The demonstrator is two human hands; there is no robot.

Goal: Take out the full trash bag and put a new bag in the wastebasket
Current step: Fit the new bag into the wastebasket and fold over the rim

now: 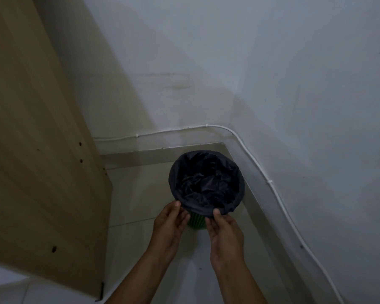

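Left hand and right hand, each grip pinching black bag near rim

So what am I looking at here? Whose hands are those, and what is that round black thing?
The picture comes from a camera worn on a person's head, looking down, so you see what they see. The two hands belong to that person: the left hand and the right hand. The round thing is a green wastebasket standing on the floor in a corner of the room. A black trash bag lines it and is folded over its rim. Both hands pinch the bag's near edge at the rim. A white cable runs along the wall, and a wooden panel stands on the left.
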